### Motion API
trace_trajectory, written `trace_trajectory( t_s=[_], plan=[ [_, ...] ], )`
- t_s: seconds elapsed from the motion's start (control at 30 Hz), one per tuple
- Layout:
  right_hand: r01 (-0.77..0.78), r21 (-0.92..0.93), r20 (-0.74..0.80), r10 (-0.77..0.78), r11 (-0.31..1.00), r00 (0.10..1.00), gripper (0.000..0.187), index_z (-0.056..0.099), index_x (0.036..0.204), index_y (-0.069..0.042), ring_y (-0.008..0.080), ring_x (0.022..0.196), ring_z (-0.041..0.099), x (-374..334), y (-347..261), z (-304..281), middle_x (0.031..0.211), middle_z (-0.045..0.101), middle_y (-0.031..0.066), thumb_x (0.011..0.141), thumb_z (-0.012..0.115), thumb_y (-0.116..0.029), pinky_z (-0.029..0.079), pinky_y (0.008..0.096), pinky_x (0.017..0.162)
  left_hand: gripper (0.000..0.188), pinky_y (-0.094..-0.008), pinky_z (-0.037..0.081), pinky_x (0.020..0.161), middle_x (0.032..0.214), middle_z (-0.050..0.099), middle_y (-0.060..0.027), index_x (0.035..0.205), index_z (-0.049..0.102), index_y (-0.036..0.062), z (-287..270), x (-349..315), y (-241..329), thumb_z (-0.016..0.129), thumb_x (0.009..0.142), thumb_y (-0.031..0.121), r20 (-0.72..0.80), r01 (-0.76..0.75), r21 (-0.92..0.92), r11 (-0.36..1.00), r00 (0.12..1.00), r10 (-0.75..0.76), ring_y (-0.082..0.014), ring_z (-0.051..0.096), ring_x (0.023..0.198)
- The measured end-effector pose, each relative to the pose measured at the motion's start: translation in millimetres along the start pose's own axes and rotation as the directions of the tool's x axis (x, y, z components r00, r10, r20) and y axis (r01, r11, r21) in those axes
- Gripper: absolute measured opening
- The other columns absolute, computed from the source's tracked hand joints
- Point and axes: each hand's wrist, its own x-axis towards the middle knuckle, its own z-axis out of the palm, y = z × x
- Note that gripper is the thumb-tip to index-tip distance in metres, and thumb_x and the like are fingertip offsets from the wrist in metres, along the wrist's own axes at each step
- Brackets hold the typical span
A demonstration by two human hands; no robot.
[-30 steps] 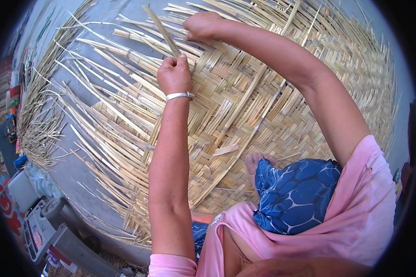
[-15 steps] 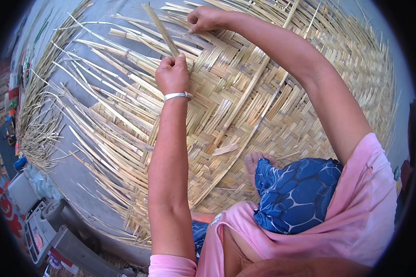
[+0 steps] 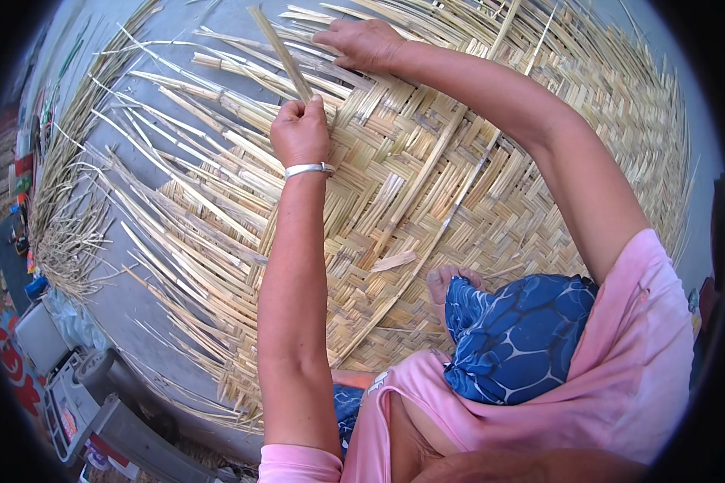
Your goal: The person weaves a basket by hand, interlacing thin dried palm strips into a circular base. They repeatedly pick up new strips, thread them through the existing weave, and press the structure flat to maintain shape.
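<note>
A large woven mat (image 3: 395, 193) of split, pale yellow-brown strips, probably bamboo, lies on the floor. Loose strip ends fan out from its left and far edges. My left hand (image 3: 300, 133), with a pale bangle at the wrist, is closed on a flat strip (image 3: 280, 52) that stands up above the weave and slants away to the far left. Farther off and to the right, my right hand (image 3: 364, 45) lies low over the loose strips at the mat's far edge, its fingers stretched to the left and apart from the thumb. What is under its palm is hidden.
My bare foot (image 3: 451, 279) and blue-patterned knee (image 3: 524, 338) are over the mat's near side. A bundle of long dry stalks (image 3: 64, 217) lies on the grey floor (image 3: 141, 298) at left. A grey plastic object (image 3: 129, 435) stands at the lower left.
My right hand has opened from a closed pinch; its fingers now reach out leftward, slightly farther over the strips. My left hand keeps its hold on the strip and has hardly moved.
</note>
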Motion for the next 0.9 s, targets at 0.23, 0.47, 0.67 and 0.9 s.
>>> trace_trajectory(
  t_s=[0.23, 0.47, 0.67, 0.9],
  plan=[
    [0.070, -0.144, 0.202, -0.040, 0.987, 0.979, 0.025, 0.060, 0.104, -0.013, 0.0303, 0.097, 0.058, 21, -22, -28, 0.109, 0.053, 0.0122, 0.082, 0.053, -0.021, 0.047, 0.0412, 0.079, 0.028, -0.0287, 0.041, 0.050, 0.054, 0.056, -0.0058, 0.066, 0.060, -0.0003, -2, 3, -6, 0.066, 0.077, 0.024, 0.021, 0.024, -0.055, 0.998, 1.000, -0.023, -0.0120, 0.048, 0.049],
    [0.062, -0.147, 0.142, -0.042, 0.987, 0.989, 0.025, 0.064, 0.100, -0.013, 0.0324, 0.097, 0.058, 26, -30, -31, 0.111, 0.052, 0.0167, 0.081, 0.049, -0.014, 0.047, 0.0404, 0.081, 0.027, -0.0285, 0.040, 0.050, 0.053, 0.054, -0.0050, 0.064, 0.059, 0.0001, -3, 5, -9, 0.066, 0.078, 0.023, 0.012, 0.024, -0.064, 0.998, 1.000, -0.023, -0.0117, 0.045, 0.049],
    [-0.071, 0.161, 0.151, 0.046, 0.984, 0.987, 0.031, 0.066, 0.094, -0.005, 0.0370, 0.080, 0.059, 32, -21, -23, 0.086, 0.061, 0.0227, 0.066, 0.053, -0.002, 0.046, 0.0410, 0.074, 0.028, -0.0287, 0.039, 0.049, 0.053, 0.054, -0.0049, 0.064, 0.058, -0.0004, 1, 2, -5, 0.066, 0.078, 0.022, 0.009, 0.016, -0.078, 0.997, 1.000, -0.015, -0.0115, 0.044, 0.049],
    [-0.097, 0.230, 0.121, 0.071, 0.968, 0.990, 0.027, 0.066, 0.089, -0.001, 0.0364, 0.076, 0.059, 24, -33, -31, 0.082, 0.061, 0.0230, 0.065, 0.054, -0.006, 0.046, 0.0417, 0.070, 0.026, -0.0281, 0.039, 0.049, 0.053, 0.053, -0.0047, 0.065, 0.057, -0.0007, 1, -3, -4, 0.065, 0.078, 0.020, -0.032, -0.034, -0.111, 0.993, 0.999, 0.031, -0.0112, 0.044, 0.049]
  ],
)
